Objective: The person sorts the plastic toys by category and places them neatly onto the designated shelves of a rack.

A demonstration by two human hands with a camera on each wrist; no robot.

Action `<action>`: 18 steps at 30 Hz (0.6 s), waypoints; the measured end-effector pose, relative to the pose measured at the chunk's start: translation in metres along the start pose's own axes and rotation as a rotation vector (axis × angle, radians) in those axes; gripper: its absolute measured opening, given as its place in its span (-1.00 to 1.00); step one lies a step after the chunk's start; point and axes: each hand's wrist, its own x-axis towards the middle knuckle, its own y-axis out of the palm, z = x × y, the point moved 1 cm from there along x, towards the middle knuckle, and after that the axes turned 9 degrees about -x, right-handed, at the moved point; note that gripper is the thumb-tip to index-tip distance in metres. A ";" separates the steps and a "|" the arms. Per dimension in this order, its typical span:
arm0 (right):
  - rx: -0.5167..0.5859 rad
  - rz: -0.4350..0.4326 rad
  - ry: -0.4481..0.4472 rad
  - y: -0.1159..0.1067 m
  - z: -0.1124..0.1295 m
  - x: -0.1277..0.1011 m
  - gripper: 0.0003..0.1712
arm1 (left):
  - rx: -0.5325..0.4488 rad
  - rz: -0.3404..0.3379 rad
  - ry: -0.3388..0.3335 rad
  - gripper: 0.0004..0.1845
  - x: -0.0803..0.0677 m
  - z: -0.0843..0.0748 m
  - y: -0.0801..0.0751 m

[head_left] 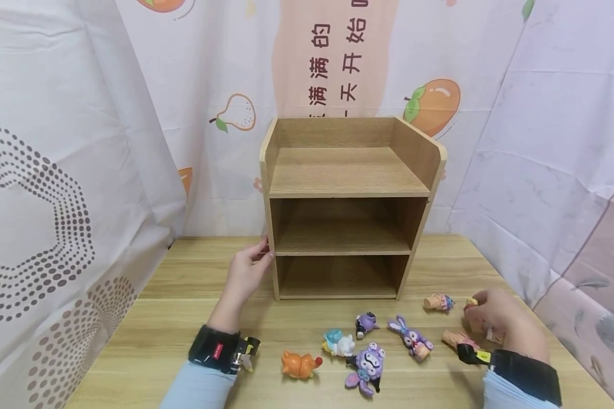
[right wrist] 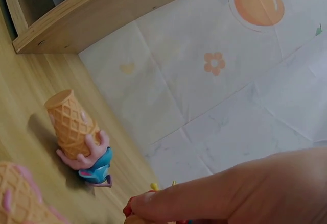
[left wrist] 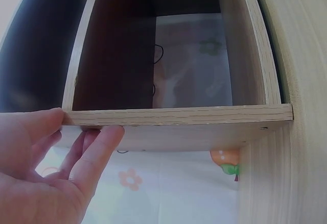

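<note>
A small wooden shelf (head_left: pixel 341 248) stands on the table. At its left side my left hand (head_left: pixel 247 271) holds the front edge of the side panel (left wrist: pixel 194 116), thumb on the edge and fingers against the outer face. To the right, my right hand (head_left: pixel 498 315) pinches a small figurine (head_left: pixel 472 302) with red and yellow parts, mostly hidden by the fingers. Beside it lie an ice-cream-cone figurine (head_left: pixel 438 302) with a blue and pink top, and another cone figurine (head_left: pixel 459 339) near the wrist. A further cone-coloured piece (head_left: pixel 495 335) shows partly below the hand.
Several figurines lie before the shelf: an orange one (head_left: pixel 300 364), a white and teal one (head_left: pixel 339 343), a small purple one (head_left: pixel 365 324), a purple rabbit (head_left: pixel 411 339) and a larger purple one (head_left: pixel 366 368). Printed cloth (head_left: pixel 220 165) hangs around the table (head_left: pixel 148 341).
</note>
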 end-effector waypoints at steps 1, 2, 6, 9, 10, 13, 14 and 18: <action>-0.021 -0.012 -0.012 -0.002 0.002 0.000 -0.39 | -0.002 -0.001 -0.003 -0.52 0.000 0.000 0.000; -0.035 -0.019 -0.029 -0.004 0.004 0.000 -0.36 | -0.003 -0.002 -0.006 -0.52 0.000 0.000 0.000; -0.070 -0.065 -0.086 -0.009 0.010 -0.002 -0.57 | 0.002 -0.010 -0.021 -0.52 -0.001 -0.001 0.001; -0.086 -0.092 -0.111 -0.012 0.015 -0.003 -0.73 | 0.022 -0.017 -0.030 -0.52 -0.002 -0.004 0.003; -0.098 -0.105 -0.118 -0.013 0.017 -0.004 -0.76 | 0.025 -0.019 -0.034 -0.53 -0.002 -0.005 0.003; -0.144 -0.158 -0.133 -0.018 0.022 -0.006 -0.69 | 0.031 -0.021 -0.043 -0.52 -0.003 -0.008 0.004; -0.160 -0.180 -0.138 -0.019 0.024 -0.008 -0.62 | 0.031 -0.021 -0.044 -0.52 -0.003 -0.009 0.004; -0.173 -0.237 -0.133 -0.024 0.033 -0.013 -0.36 | 0.026 -0.020 -0.035 -0.53 -0.003 -0.007 0.003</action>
